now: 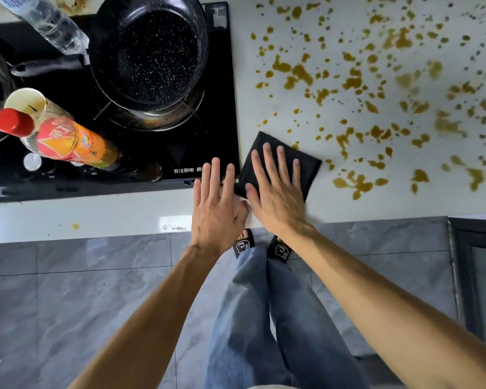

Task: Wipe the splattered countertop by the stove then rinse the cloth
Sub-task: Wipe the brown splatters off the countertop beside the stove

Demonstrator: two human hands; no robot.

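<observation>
Right hand (278, 192) fingers flat on black cloth (306, 167), left hand (218, 209) flat beside stove (180, 147), brown splatters (376, 108) beyond.

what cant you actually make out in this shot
Head view only:
- Part of the black cloth: covered by the right hand.
- Stove left side: cut off by the frame edge, partly behind the bottles.
- Splatter: runs past the top and right edges.
- No sink in view.

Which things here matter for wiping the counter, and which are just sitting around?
For the job: cloth, flat under the right hand; left hand beside it at the stove edge; splatter; countertop.

Just sitting there: stove, pan, red-capped bottle, clear bottle, paper cup.
</observation>
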